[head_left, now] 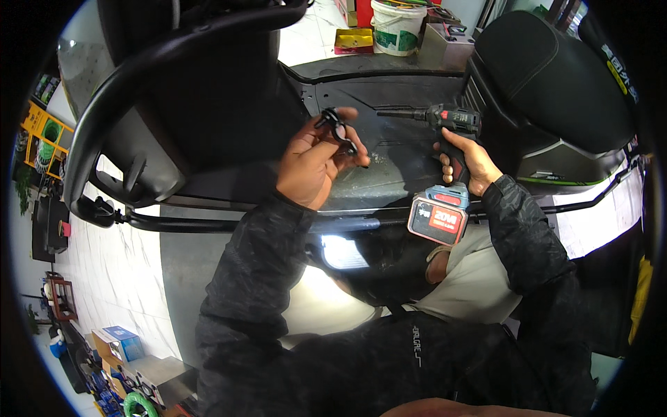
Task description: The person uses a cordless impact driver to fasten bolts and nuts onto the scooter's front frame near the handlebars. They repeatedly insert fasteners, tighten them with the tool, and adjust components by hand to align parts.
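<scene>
Raised over the scooter's dark footboard (389, 182), my left hand (314, 163) pinches a small black clamp-like bracket (336, 131) between thumb and fingers. Its exact kind is hard to make out. My right hand (472, 161) is wrapped round the grip of a cordless drill (455, 119). A long dark bit points left from the drill toward the bracket, with a gap between them. Below the grip hangs the drill's red and blue battery pack (439, 217). The drill stands apart from the scooter's black seat (535, 62) on the right.
A black tubular bar (180, 224) runs along the scooter's near side and curves up at the left. Behind the footboard are a white bucket (397, 28), a yellow and red box (353, 41) and a metal case (445, 47). Boxes (124, 342) stand at the lower left.
</scene>
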Available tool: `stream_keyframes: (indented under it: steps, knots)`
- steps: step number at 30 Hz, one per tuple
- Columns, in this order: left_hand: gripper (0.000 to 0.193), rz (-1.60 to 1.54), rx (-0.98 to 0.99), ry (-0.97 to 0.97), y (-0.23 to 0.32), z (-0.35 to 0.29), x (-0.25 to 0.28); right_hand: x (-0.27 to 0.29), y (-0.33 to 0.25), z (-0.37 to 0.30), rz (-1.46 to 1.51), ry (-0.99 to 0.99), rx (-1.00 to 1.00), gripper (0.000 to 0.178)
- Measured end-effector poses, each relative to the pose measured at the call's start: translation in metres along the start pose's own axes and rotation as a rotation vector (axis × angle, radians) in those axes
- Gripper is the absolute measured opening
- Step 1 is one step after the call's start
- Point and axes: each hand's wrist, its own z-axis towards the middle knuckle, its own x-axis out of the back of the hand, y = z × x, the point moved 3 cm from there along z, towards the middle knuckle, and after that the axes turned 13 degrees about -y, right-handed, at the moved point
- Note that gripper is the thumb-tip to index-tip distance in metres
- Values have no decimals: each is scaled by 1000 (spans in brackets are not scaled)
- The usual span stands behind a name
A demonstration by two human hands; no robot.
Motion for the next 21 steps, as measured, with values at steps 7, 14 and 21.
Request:
stream_keyframes:
  steps: [7,14,21]
  knots:
    - [32,-133,87,24,3,-2,-9,12,-5,31,-5,23,-108,39]
    - [58,-340,132,15,-2,2,-4,23,5,32,-71,103,-130,40]
    - [68,-357,167,43,2,12,5,-1,1,-4,-96,124,48,43]
